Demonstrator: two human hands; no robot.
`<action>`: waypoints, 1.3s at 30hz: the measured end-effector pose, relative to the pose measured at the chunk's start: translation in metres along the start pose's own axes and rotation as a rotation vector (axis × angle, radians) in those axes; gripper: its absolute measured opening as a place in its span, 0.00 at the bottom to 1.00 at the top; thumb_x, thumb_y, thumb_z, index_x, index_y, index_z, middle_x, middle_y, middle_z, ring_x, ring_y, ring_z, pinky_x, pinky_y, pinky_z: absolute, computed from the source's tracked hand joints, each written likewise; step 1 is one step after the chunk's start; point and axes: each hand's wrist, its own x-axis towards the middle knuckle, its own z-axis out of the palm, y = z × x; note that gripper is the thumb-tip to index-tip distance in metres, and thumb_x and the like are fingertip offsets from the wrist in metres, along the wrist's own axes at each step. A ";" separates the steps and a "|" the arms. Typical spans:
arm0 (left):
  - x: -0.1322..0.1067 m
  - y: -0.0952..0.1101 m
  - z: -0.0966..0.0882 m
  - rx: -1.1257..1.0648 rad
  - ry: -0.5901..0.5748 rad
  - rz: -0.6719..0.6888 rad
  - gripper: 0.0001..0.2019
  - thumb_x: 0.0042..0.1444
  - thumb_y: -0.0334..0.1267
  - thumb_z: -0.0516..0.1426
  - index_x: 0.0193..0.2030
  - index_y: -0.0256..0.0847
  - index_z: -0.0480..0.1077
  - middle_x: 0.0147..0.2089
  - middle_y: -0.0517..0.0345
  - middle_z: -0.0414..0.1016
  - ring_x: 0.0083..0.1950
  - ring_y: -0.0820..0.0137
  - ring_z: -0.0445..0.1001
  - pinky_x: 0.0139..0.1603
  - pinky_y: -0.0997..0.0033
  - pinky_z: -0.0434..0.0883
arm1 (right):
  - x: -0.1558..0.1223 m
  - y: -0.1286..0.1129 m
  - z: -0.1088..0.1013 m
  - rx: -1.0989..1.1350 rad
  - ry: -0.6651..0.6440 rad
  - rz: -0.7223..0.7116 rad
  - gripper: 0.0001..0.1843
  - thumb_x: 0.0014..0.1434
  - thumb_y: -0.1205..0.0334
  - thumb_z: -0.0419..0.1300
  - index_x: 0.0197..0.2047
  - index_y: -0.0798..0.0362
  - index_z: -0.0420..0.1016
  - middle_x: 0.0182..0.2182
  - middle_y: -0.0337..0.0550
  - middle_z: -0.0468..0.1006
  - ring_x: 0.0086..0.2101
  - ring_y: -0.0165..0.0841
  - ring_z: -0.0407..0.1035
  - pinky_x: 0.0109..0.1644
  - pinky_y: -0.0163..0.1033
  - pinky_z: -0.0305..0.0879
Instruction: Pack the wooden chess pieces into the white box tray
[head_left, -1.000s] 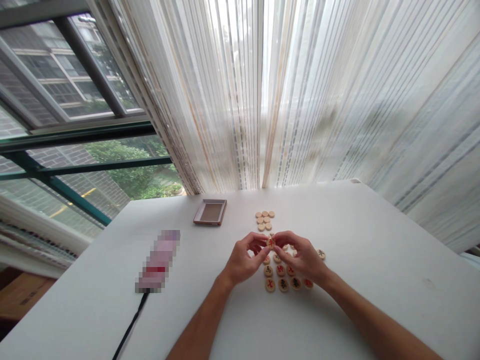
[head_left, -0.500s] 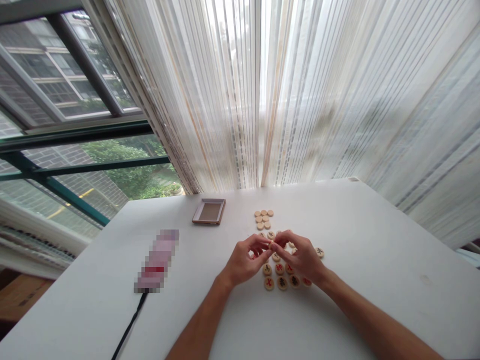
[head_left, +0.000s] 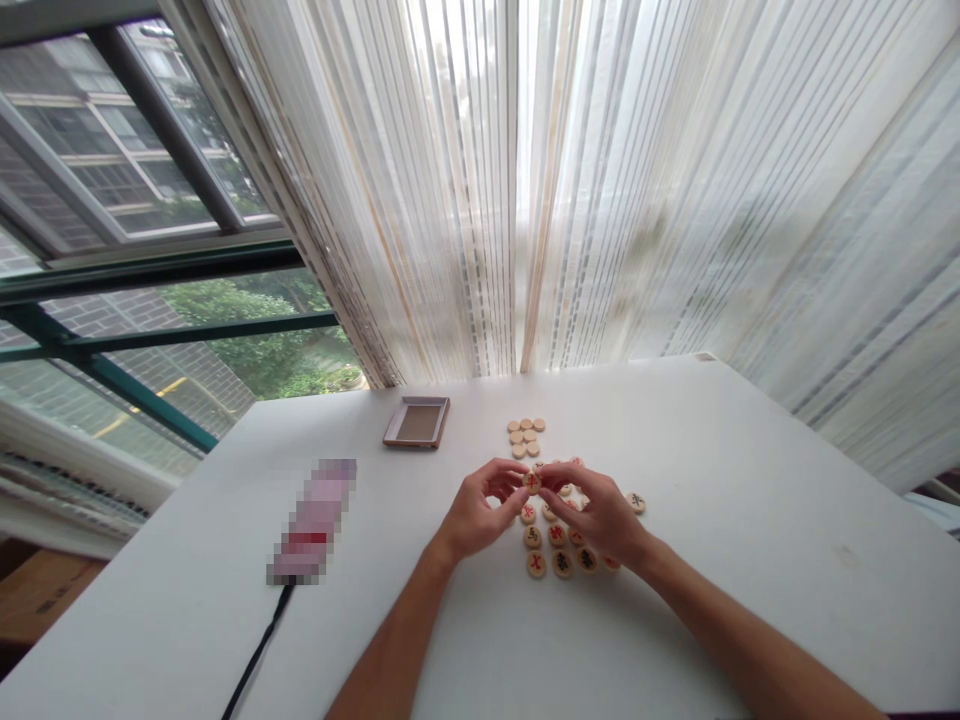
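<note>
Above the rows of pieces, a round wooden Chinese chess piece (head_left: 532,483) with a red character faces me. My left hand (head_left: 478,512) pinches its left edge between thumb and fingers. My right hand (head_left: 600,508) has its thumb and index fingertips at the piece's right edge, closed on it. Below the hands are rows of face-up pieces with red or black characters, among them a red-marked piece (head_left: 535,565) and a black-marked piece (head_left: 562,563). My right hand partly covers several of them. Another black-marked piece (head_left: 636,502) lies right of that hand.
Several blank-side-up pieces (head_left: 526,437) form a small group farther back on the white table (head_left: 750,560). A shallow open box (head_left: 418,424) stands at the back left. A pixelated pink object (head_left: 315,525) with a black cable (head_left: 259,640) lies left. Curtains (head_left: 480,250) hang behind.
The piece between my fingers has turned so its red character now shows toward me. Both hands have shifted slightly left, the fingers a little more spread around it.
</note>
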 end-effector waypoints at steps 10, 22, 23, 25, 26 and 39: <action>0.008 -0.001 -0.006 -0.151 0.320 0.015 0.14 0.58 0.46 0.64 0.42 0.39 0.69 0.33 0.57 0.80 0.26 0.73 0.77 0.27 0.76 0.73 | -0.001 0.000 -0.005 -0.053 0.041 -0.031 0.11 0.66 0.61 0.60 0.51 0.47 0.76 0.40 0.44 0.83 0.39 0.36 0.79 0.46 0.42 0.77; 0.011 -0.006 0.002 -0.265 0.245 -0.067 0.15 0.58 0.46 0.65 0.43 0.37 0.71 0.37 0.52 0.83 0.39 0.62 0.84 0.35 0.67 0.80 | 0.003 0.000 -0.011 -0.092 0.126 -0.002 0.08 0.66 0.60 0.59 0.47 0.47 0.77 0.38 0.45 0.81 0.37 0.37 0.77 0.41 0.42 0.77; 0.009 -0.005 0.005 -0.266 0.202 -0.065 0.15 0.58 0.46 0.64 0.45 0.37 0.72 0.39 0.51 0.83 0.40 0.61 0.84 0.37 0.67 0.81 | 0.002 0.000 -0.010 -0.089 0.119 -0.012 0.08 0.66 0.60 0.59 0.47 0.47 0.77 0.38 0.45 0.81 0.37 0.38 0.77 0.42 0.43 0.77; 0.007 -0.005 0.009 -0.278 0.133 -0.059 0.15 0.59 0.45 0.64 0.47 0.37 0.74 0.43 0.49 0.83 0.44 0.60 0.84 0.41 0.65 0.81 | 0.002 0.001 -0.008 -0.086 0.093 -0.039 0.09 0.65 0.61 0.60 0.48 0.47 0.77 0.39 0.45 0.81 0.37 0.37 0.77 0.43 0.43 0.77; 0.006 -0.005 0.010 -0.287 0.106 -0.057 0.16 0.59 0.45 0.64 0.48 0.37 0.74 0.45 0.48 0.82 0.45 0.59 0.83 0.42 0.64 0.81 | 0.002 0.002 -0.007 -0.090 0.077 -0.053 0.09 0.65 0.61 0.60 0.48 0.47 0.77 0.39 0.45 0.81 0.38 0.37 0.76 0.43 0.43 0.77; 0.002 0.000 0.010 -0.317 0.004 -0.085 0.20 0.53 0.43 0.68 0.50 0.36 0.76 0.48 0.45 0.83 0.49 0.58 0.82 0.53 0.59 0.79 | 0.002 0.004 -0.006 -0.077 0.044 -0.063 0.09 0.65 0.60 0.61 0.48 0.46 0.78 0.41 0.46 0.80 0.38 0.37 0.76 0.43 0.42 0.77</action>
